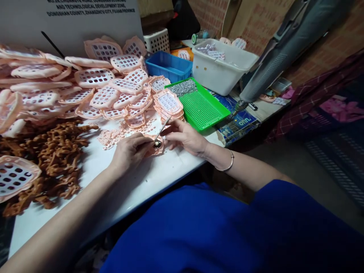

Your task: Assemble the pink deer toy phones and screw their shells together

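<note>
On the white table my left hand (128,151) is closed, its fingertips at the edge of a small pale-pink plastic part (158,150). A dark round spot with a shiny centre (157,143) shows on that part. My right hand (186,138) has its thumb and index finger closed around a thin, pointed grey tool (166,123), perhaps tweezers. The tool slants down toward the dark spot, and its lower end is partly hidden by my fingers. Just beyond my hands lie small pink pieces (109,137) and a stack of pink perforated plastic shells (169,103).
A large heap of pink perforated shells (105,97) fills the back left, with brown plastic pieces (61,159) in front. A green tray (203,110) holds small metal bits (183,88). Behind stand a blue bin (167,67) and a white tub (220,76). A grey power screwdriver (264,64) hangs at right.
</note>
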The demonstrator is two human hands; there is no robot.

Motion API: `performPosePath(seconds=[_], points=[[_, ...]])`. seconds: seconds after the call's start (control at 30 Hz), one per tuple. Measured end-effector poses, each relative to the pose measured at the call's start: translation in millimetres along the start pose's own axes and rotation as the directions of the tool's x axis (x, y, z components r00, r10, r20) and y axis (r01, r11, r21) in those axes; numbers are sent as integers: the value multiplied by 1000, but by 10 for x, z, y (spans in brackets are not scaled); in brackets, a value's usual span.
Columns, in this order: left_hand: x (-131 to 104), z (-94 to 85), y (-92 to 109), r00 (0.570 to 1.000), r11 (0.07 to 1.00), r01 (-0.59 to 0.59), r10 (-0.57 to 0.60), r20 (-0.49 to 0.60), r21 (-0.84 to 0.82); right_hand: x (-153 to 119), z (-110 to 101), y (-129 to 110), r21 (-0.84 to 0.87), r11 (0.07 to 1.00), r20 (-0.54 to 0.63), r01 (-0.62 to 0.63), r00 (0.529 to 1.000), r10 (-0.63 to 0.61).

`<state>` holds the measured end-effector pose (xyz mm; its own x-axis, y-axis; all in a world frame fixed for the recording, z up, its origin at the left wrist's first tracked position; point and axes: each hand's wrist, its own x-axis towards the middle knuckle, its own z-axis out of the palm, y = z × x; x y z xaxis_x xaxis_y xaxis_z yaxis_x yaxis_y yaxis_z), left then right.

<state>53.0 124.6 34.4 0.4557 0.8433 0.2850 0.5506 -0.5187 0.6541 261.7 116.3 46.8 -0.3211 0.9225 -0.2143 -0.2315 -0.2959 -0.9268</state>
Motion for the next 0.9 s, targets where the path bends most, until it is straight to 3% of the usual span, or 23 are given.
performPosePath(seconds=[0.07, 0.27, 0.43, 0.53, 0.7, 0.83, 0.9], points=[[-4, 3, 11, 1000, 1000, 9, -9, -5, 5, -10, 32, 17, 0, 1000, 31, -9, 999, 9], [-7, -20, 22, 999, 999, 15, -16, 32, 30, 24, 117, 80, 49, 999, -95, -6, 995, 10], [11, -55, 11, 995, 999, 25, -28, 92, 43, 59, 79, 77, 90, 996, -120, -3, 993, 14], [48, -95, 33, 988, 999, 41, -45, 146, 32, 66, 15, 63, 31, 1000, -110, 4, 994, 0], [95, -156, 45, 969, 996, 81, -74, 234, -23, 66, -128, 13, -255, 954, 5, 159, 987, -163], [56, -127, 14, 986, 998, 64, -62, 158, -10, 55, -237, 5, -483, 807, 157, 340, 940, -302], [30, -108, 4, 992, 998, 59, -58, 111, -4, 56, -293, 32, -531, 708, 302, 466, 885, -355]])
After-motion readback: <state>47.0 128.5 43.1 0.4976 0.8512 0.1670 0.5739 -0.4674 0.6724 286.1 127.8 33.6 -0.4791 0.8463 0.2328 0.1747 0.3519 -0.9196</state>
